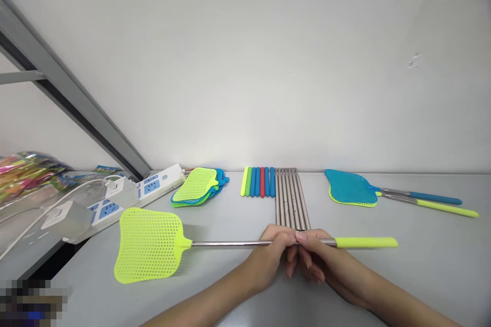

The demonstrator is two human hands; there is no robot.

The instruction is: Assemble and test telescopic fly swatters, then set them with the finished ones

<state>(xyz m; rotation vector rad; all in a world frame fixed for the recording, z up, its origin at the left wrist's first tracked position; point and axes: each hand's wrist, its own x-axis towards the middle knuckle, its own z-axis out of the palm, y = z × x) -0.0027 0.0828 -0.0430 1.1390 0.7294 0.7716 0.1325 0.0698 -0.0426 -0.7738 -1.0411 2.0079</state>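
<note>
Swatter (pixel 149 245), yellow-green, held level across the front of the table (pixel 422 265), mesh head left, grip right. Left hand (pixel 274 245) and right hand (pixel 326 255) both closed on its steel rod, thumbs meeting on top, fingers curled under.

Table: plain light grey, back edge against a white wall (pixel 268 61); wall has a few specks and a scuff (pixel 414 61) upper right. Along the back, left to right: white power strip (pixel 153 184) set at an angle, plugs (pixel 71 219) in it; pile of mesh heads (pixel 195 186); row of seven grips (pixel 257 182), yellow, green, blues, one red; steel rods (pixel 289 199) side by side; two swatters (pixel 351 187) overlapping, blue on yellow. Grey metal frame (pixel 76 76) slants down on the left, clear-bagged goods (pixel 30 173) beside it. Bottom-left corner pixelated.
</note>
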